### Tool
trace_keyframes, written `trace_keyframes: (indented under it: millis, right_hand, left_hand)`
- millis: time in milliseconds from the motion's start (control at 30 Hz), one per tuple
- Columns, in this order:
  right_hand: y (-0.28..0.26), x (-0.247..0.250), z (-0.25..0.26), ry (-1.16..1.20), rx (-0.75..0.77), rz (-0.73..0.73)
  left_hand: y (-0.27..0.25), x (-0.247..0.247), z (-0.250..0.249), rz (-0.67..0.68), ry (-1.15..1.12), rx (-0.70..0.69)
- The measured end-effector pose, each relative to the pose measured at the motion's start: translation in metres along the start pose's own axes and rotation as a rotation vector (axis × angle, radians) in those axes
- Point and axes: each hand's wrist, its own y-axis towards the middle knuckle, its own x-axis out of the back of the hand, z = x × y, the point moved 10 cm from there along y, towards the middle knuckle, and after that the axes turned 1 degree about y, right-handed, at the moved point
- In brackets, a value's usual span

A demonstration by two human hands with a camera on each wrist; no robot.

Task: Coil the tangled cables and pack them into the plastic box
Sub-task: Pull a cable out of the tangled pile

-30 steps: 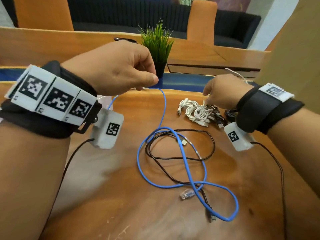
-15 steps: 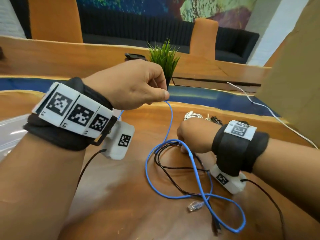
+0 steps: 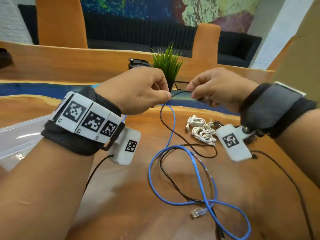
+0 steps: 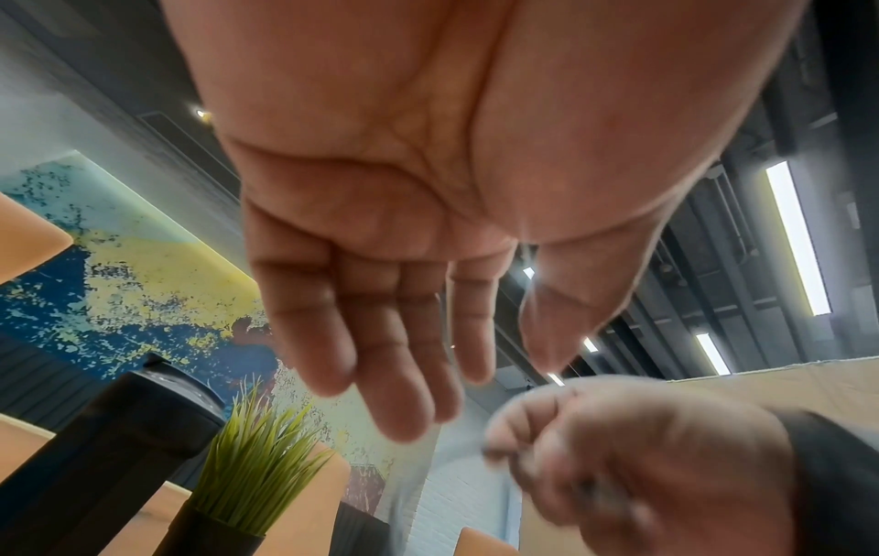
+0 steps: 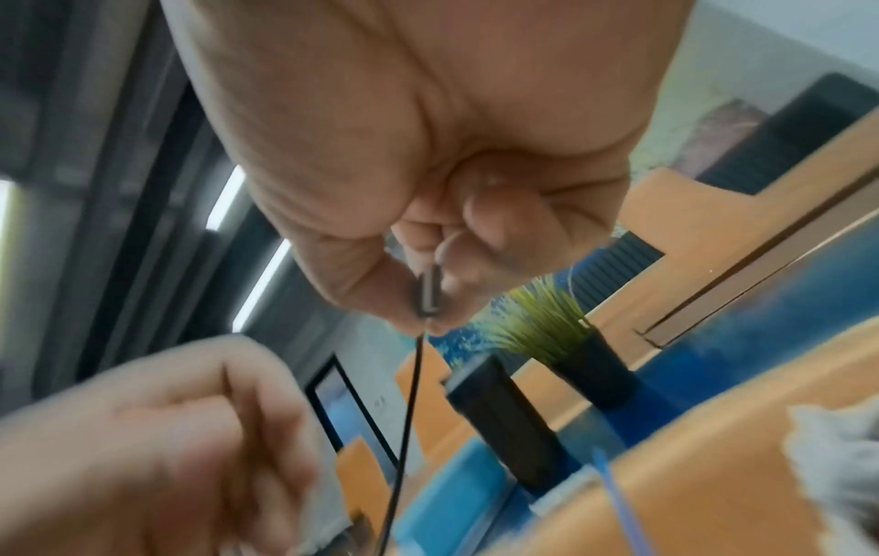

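A blue network cable (image 3: pixel 199 170) and a thin black cable (image 3: pixel 173 174) lie tangled in loops on the wooden table (image 3: pixel 129 196). Both hands are raised above it. My left hand (image 3: pixel 168 96) pinches the top of the blue cable, which hangs down from it, and the black cable reaches the same fingertips. My right hand (image 3: pixel 193 94) pinches the black cable's plug (image 5: pixel 429 293), so a short black span (image 3: pixel 181 91) bridges the two hands. The clear plastic box (image 3: pixel 17 135) sits at the left edge, partly hidden by my left forearm.
A bundle of white cables (image 3: pixel 200 129) with some dark ones lies under my right wrist. The blue cable's clear plug (image 3: pixel 198 212) rests near the front. A potted grass plant (image 3: pixel 167 64) and a black cylinder (image 3: pixel 138 64) stand behind the hands.
My right hand left the white bundle, dipped to the tangle, then rose with the black cable's end up to my left hand. The left hand stayed raised, holding the blue cable.
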Motion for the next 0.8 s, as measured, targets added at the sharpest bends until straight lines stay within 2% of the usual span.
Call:
trace_keyframes:
  millis: [67,133,233,300,433,500,600,733,800]
  right_hand:
    - [0.007,0.019,0.02,0.304,0.021,-0.003]
    - [0.01,0.02,0.039,0.564,0.04,0.071]
    - [0.006,0.006,0.068,0.622,0.112,0.128]
    - [0.0,-0.004,0.083,0.473,0.213,0.066]
    - [-0.019,-0.024,0.112,0.041,0.491,-0.109]
    - [-0.028,-0.032,0.117,-0.088,0.536,-0.18]
    - [-0.033,-0.038,0.117,-0.11,0.566,-0.203]
    - [-0.027,-0.045,0.112,0.021,0.6,-0.045]
    - [-0.03,-0.027,0.107,0.119,0.639,-0.114]
  left_hand:
    - [0.006,0.007,0.006,-0.101,-0.08,0.005]
    - [0.007,0.018,0.015,-0.244,-0.275,0.033]
    - [0.002,0.036,0.03,-0.421,-0.595,0.101]
    - [-0.001,0.039,0.029,-0.42,-0.713,0.111]
    - [-0.003,0.034,0.026,-0.33,-0.823,0.129]
    - [0.0,0.027,0.028,-0.252,-0.952,0.145]
    - [0.002,0.021,0.027,-0.197,-0.925,0.12]
    - [0.001,0.024,0.028,-0.217,-0.953,0.098]
    - [0.001,0.025,0.034,-0.22,-0.956,0.111]
